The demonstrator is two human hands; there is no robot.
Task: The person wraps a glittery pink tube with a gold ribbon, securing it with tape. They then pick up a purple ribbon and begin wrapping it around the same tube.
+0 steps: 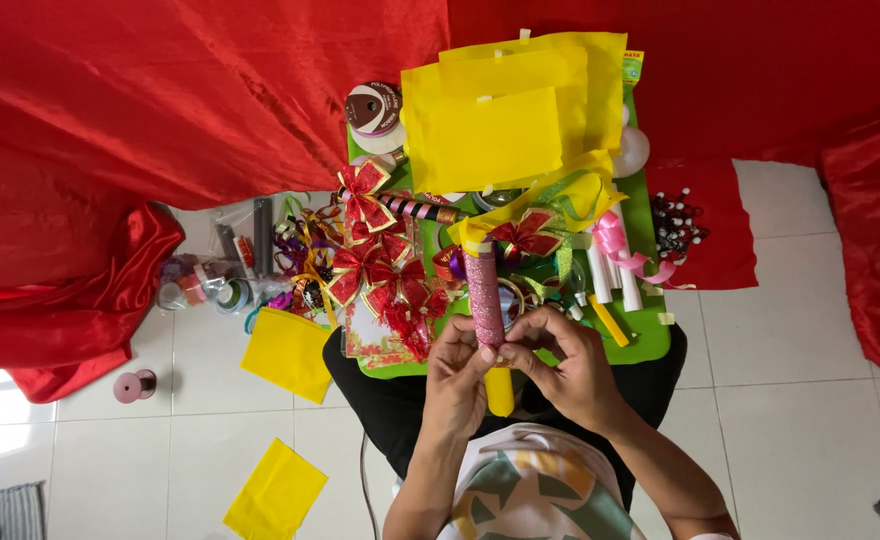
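Pink glitter stick (484, 295) pinched by L hand (457, 375) & R hand (565, 368); yellow end (499, 392) prob. paper.

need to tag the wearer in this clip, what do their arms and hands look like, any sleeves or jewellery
Both forearms are bare, with no long sleeves. The left hand and right hand are ungloved; no rings or watch show on the fingers or wrists. The person wears a white top with a green and tan pattern and black trousers.

Our hands: left hand (457, 362) and right hand (560, 352) pinch our pink glitter stick (484, 295).
Our tray: green tray (648, 338) piled with red bows (378, 275).
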